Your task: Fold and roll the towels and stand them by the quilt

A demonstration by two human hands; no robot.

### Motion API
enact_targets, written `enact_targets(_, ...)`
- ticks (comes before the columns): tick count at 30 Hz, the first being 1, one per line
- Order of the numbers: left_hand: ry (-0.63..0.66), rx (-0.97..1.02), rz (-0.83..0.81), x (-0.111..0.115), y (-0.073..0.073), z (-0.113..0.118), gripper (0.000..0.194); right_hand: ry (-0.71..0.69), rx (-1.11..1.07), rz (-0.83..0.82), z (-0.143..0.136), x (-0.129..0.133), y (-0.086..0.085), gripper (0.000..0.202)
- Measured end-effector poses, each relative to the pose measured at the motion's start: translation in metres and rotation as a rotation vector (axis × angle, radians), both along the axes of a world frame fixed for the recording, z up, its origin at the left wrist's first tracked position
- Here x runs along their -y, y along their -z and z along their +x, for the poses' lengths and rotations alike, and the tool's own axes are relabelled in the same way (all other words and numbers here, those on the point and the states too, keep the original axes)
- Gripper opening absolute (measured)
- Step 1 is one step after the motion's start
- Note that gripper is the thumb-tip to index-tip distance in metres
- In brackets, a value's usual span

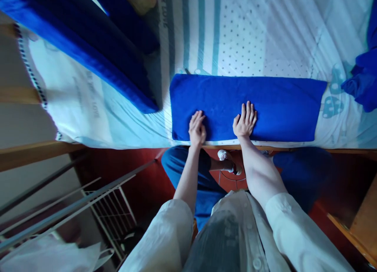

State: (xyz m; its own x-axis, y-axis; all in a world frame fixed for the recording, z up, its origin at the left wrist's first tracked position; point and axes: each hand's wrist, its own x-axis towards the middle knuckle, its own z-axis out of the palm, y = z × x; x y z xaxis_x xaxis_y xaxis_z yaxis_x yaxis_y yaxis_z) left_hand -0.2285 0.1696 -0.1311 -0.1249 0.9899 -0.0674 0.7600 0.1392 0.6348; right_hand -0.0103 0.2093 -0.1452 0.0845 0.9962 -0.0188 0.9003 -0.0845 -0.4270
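A blue cloth (282,107), laid out as a long flat rectangle, rests on the patterned bed sheet (244,36) along the bed's near edge. On its left part, close to the front edge, lies my left hand (197,128), its fingers extended onto the fabric. My right hand (246,119) is pressed flat near the cloth's middle, with the fingers pointing away from me and the thumb apart. Neither hand grips the cloth.
Long folded blue fabric (118,75) stretches across the upper left. Crumpled blue fabric (363,81) lies at the right edge. A metal rack (112,209) and a white bag (53,254) are at the lower left, beside my legs.
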Motion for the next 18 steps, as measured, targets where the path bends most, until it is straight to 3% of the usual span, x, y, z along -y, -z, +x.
enact_targets(3, -0.252, -0.107, -0.006, 0.003, -0.002, -0.038, 0.051, -0.006, -0.011, 0.001, 0.000, 0.000, -0.002, 0.060)
enact_targets(5, -0.358, -0.153, -0.001, 0.004, -0.005, -0.050, 0.052, -0.007, -0.010, 0.010, 0.000, 0.000, -0.003, 0.060)
enact_targets(7, -0.347, -0.183, 0.023, 0.000, -0.009, -0.054, 0.048, -0.001, -0.007, 0.021, 0.000, 0.000, -0.004, 0.059)
enact_targets(9, -0.252, -0.196, 0.060, -0.013, -0.014, -0.055, 0.043, 0.005, -0.012, 0.031, 0.000, 0.000, -0.003, 0.058)
enact_targets(11, -0.130, -0.180, 0.084, -0.039, -0.021, -0.060, 0.040, 0.008, -0.022, 0.039, 0.000, 0.000, -0.002, 0.058)
enact_targets(14, 0.032, -0.137, 0.053, -0.103, -0.032, -0.078, 0.039, 0.010, -0.036, 0.043, -0.001, 0.000, -0.002, 0.058)
enact_targets(18, 0.300, -0.191, -0.138, -0.189, -0.041, -0.109, 0.045, 0.014, -0.047, 0.031, -0.001, 0.000, -0.002, 0.059)
